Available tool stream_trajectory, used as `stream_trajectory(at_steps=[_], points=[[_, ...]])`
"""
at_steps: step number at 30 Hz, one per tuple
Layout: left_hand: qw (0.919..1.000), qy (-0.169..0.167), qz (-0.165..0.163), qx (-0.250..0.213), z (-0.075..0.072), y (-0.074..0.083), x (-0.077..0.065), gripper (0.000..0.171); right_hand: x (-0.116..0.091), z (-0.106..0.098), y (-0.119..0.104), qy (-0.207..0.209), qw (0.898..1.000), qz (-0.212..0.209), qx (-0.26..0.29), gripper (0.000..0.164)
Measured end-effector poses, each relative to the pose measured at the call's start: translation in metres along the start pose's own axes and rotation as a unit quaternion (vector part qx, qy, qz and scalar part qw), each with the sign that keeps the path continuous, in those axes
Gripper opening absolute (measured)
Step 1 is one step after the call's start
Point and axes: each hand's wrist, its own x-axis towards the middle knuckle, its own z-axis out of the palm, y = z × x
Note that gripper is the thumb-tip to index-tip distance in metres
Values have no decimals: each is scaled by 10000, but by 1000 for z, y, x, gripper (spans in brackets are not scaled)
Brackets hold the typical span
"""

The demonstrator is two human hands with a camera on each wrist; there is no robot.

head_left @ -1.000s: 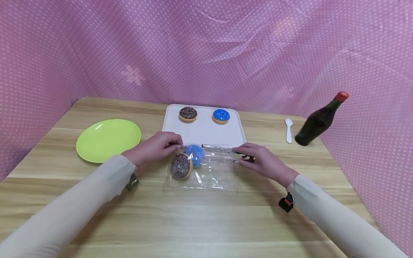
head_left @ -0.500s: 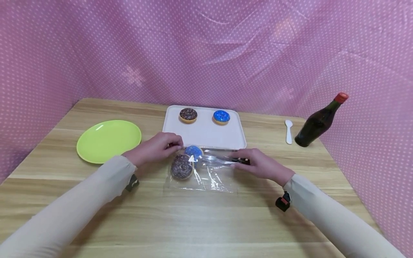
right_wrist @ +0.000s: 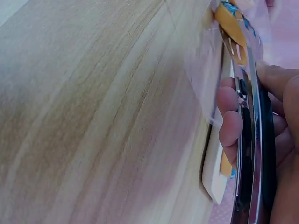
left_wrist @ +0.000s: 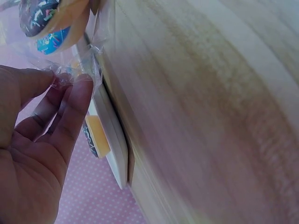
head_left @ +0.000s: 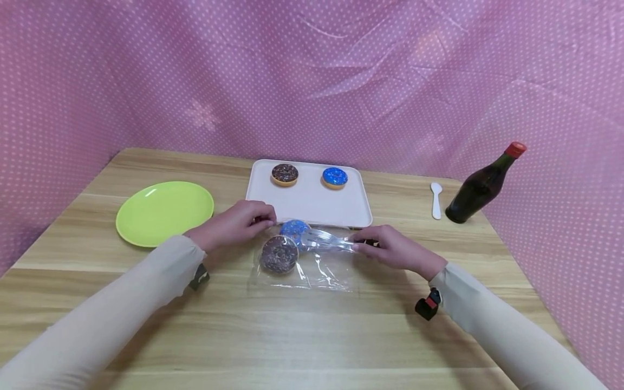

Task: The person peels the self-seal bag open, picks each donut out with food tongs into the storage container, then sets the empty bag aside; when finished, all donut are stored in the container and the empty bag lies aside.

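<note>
My left hand (head_left: 236,222) pinches the top left edge of a clear plastic bag (head_left: 329,273); the left wrist view shows the film (left_wrist: 70,77) between thumb and fingertips. Inside the bag are a chocolate doughnut (head_left: 279,255) and, behind it, a blue-iced doughnut (head_left: 291,229). My right hand (head_left: 395,248) grips metal tongs (head_left: 324,240) with dark handles (right_wrist: 266,154). The tongs' tips reach left to the blue doughnut, and in the right wrist view the slotted tips (right_wrist: 233,44) lie against it. Whether they squeeze it I cannot tell.
Behind the bag lies a white tray (head_left: 309,205) bearing another chocolate doughnut (head_left: 285,174) and another blue one (head_left: 335,177). A green plate (head_left: 166,214) is at the left. At the right are a white spoon (head_left: 436,200) and a dark bottle (head_left: 480,187) with a red cap.
My right hand has come slightly left and nearer, bringing the tongs' tips to the blue doughnut. The bagged chocolate doughnut has shifted a little right. My left hand has hardly moved.
</note>
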Motion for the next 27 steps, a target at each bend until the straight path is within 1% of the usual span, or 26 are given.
stream_trajectory(at_steps=[6,11,17,27], points=[[10000,6,-15,21,0,1,0,8,-5,-3,3,-74,9999,21,149,24],[10000,35,38,18,0,-1,-1,7,-19,-13,8,-266,9987,279,333,25],[10000,76,31,44,-1,-2,-2,8,-43,-27,23,-402,9967,506,497,25],[9999,68,105,70,-2,-2,-2,8,-88,-40,41,-109,9958,683,608,22]])
